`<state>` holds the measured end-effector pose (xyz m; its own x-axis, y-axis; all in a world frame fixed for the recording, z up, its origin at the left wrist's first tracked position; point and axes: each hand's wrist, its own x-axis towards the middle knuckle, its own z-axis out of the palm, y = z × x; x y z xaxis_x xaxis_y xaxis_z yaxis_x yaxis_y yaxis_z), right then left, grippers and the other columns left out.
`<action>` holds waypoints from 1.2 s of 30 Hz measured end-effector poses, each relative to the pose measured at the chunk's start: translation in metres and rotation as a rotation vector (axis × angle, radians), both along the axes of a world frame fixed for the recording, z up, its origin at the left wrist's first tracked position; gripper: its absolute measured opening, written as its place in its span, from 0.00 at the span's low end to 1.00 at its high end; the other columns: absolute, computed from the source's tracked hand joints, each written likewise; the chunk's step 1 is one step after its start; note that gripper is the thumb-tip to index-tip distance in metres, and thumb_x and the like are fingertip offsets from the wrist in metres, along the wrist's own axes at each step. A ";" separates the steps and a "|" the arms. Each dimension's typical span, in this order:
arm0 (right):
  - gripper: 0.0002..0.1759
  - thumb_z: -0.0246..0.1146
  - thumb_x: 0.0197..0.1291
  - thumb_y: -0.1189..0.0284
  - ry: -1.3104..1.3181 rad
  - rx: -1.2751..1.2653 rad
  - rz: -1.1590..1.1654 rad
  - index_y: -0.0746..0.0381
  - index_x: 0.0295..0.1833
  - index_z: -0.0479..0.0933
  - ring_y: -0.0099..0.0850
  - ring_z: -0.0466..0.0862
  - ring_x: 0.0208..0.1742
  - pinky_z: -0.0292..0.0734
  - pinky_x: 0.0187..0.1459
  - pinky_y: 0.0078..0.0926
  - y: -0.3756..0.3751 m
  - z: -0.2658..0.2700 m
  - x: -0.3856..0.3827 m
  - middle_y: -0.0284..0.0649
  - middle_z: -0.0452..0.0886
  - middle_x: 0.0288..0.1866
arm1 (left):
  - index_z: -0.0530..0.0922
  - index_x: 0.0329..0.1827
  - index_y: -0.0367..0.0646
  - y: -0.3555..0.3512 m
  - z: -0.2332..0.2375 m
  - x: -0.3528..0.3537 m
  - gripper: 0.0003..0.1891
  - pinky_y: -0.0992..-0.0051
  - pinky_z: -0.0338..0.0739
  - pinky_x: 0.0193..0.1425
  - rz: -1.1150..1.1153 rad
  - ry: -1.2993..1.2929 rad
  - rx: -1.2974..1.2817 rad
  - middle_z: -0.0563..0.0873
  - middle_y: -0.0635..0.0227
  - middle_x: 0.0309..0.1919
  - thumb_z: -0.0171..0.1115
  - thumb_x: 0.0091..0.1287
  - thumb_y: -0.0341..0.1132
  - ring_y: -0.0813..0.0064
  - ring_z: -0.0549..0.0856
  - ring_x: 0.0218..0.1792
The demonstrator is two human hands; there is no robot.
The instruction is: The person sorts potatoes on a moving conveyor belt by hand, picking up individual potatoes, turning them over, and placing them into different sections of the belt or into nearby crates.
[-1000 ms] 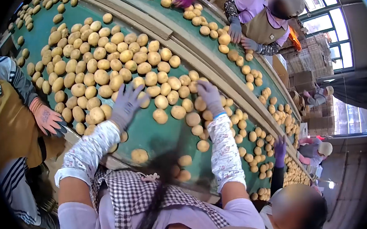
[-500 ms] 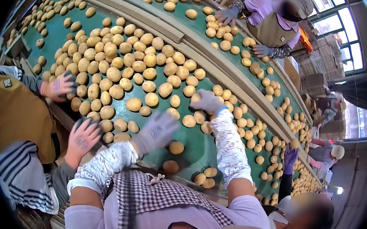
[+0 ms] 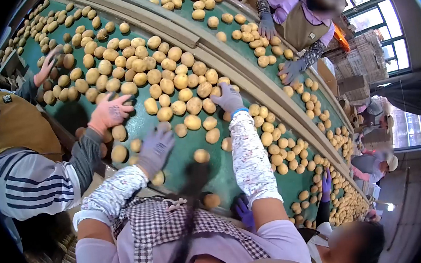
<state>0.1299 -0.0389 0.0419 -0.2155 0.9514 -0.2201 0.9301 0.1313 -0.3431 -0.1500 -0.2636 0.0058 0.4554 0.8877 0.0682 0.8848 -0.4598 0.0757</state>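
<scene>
Yellow-brown potatoes (image 3: 139, 65) lie in a broad spread on the green conveyor belt (image 3: 184, 171). My left hand (image 3: 156, 149), in a grey glove, is low over the belt with its fingers apart. A potato (image 3: 164, 127) is at its fingertips. My right hand (image 3: 230, 101), also in a grey glove, reaches to the edge of the pile near the belt's side rail. Its thumb and fingers close around a potato (image 3: 215, 91). A single potato (image 3: 201, 156) lies on the belt between my two hands.
A beige rail (image 3: 245, 73) separates this belt from a second potato belt. A co-worker's pink-and-grey gloved hands (image 3: 111, 111) work at the left. Across the rail, another person's grey gloves (image 3: 291, 70) handle potatoes. A purple glove (image 3: 245, 212) shows beside my right arm.
My left hand has moved left and its blur is gone. My right hand has shifted up and slightly left toward the pile. The potatoes have shifted; the left co-worker's hands have moved over the belt.
</scene>
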 end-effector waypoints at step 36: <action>0.25 0.71 0.61 0.63 -0.175 0.252 -0.106 0.57 0.62 0.77 0.53 0.87 0.54 0.83 0.57 0.50 -0.045 -0.032 0.072 0.52 0.82 0.56 | 0.74 0.78 0.61 0.113 0.008 -0.087 0.39 0.43 0.56 0.84 0.274 -0.217 0.015 0.70 0.56 0.78 0.70 0.59 0.30 0.50 0.67 0.80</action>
<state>0.2020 -0.0843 0.0096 -0.0920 0.9958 0.0003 0.9851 0.0911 -0.1460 -0.2370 -0.1507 0.0134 0.1735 0.9732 0.1509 0.9397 -0.2095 0.2705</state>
